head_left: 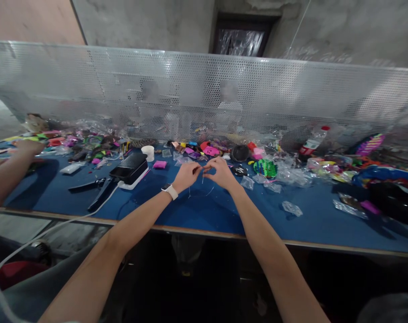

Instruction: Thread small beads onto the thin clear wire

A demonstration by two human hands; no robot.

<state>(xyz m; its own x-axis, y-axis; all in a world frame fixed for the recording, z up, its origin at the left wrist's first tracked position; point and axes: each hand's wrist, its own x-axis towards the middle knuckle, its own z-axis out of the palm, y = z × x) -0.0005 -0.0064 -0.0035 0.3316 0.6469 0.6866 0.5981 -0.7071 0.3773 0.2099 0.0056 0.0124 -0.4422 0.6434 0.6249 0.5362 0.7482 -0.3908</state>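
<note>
Both hands meet at the middle of the blue table, a little above its surface. My left hand (186, 174), with a watch (170, 191) on its wrist, is closed in a pinch on a thin white string (189, 193). Fingertip to fingertip with it, my right hand (220, 172) pinches the same string between thumb and forefinger. Loose ends of the string dangle below the fingers and curve over the table. What lies right between the fingertips is too small to make out.
A black device on a white base (131, 172) with a cable stands left, near black pliers-like handles (99, 195). Behind are a white cup (148, 153), a pink clay packet (160, 164) and colourful heaps. A bottle (313, 143) stands right. Another person's arm (11, 170) reaches in left.
</note>
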